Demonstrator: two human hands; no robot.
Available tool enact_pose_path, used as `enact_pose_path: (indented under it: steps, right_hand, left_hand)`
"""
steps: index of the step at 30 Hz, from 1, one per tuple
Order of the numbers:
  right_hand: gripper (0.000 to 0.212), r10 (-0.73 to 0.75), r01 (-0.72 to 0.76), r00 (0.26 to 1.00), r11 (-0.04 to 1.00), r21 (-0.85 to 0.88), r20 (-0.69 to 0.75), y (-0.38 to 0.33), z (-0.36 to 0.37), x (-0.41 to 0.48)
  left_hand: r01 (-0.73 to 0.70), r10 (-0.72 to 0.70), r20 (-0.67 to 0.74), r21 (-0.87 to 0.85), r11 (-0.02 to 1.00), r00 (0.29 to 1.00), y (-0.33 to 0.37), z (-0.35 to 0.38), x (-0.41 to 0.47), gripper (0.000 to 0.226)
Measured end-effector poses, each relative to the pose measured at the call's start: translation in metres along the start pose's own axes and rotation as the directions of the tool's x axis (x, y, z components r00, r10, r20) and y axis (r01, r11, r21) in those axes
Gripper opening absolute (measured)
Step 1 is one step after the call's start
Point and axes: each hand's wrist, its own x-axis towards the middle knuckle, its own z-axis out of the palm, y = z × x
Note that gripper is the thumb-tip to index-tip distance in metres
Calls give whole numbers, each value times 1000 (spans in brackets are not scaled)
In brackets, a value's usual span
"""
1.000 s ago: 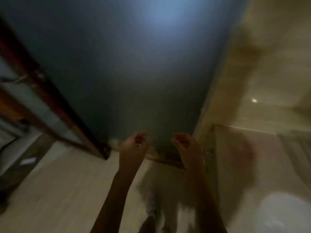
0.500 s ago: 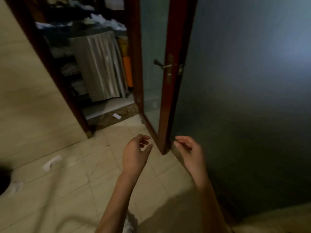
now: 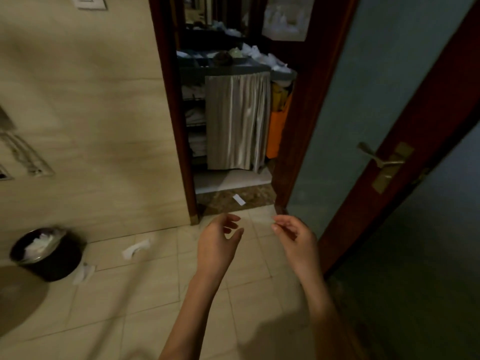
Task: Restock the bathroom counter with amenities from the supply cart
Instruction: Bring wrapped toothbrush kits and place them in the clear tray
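– So, the hands?
– Left hand (image 3: 217,246) and right hand (image 3: 297,244): fingers (image 3: 232,217) loosely curled, holding nothing.
– And the supply cart (image 3: 226,71)?
– Well beyond the fingers, through the doorway (image 3: 168,100); it stands upright, curtained side facing them.

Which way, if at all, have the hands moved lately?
Yes. The left hand and right hand shifted left, from the door edge toward the doorway threshold.

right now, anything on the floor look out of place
Yes: a crumpled white paper and a second scrap lie on the tiles by the black waste bin; a white slip lies on the dark threshold.
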Motion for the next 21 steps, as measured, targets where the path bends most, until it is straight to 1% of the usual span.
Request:
enact_pose_path:
  steps: [5, 12, 15, 18, 21]
  right_hand:
    - [18, 16, -13, 998, 999, -40, 59, 6, 44, 46]
    - [15, -8, 10, 999, 999, -51, 40, 20, 71, 124]
    - [13, -26, 28, 999, 999, -35, 37, 26, 83, 179]
    - [15, -32, 31, 997, 999, 5, 71, 29, 97, 246]
    - [16, -17, 12, 995, 999, 53, 100, 27, 108, 323]
  left_hand:
    - [60, -60, 27, -2, 998, 998, -34, -8, 44, 18]
    - [100, -98, 54, -23, 995, 994, -56, 10, 120, 16]
    - [82, -82, 32, -6, 997, 996, -55, 19, 172, 14]
    - [72, -72, 6, 39, 997, 997, -54, 32, 234, 9]
    - [34, -33, -11, 107, 994, 999, -42, 43, 303, 14]
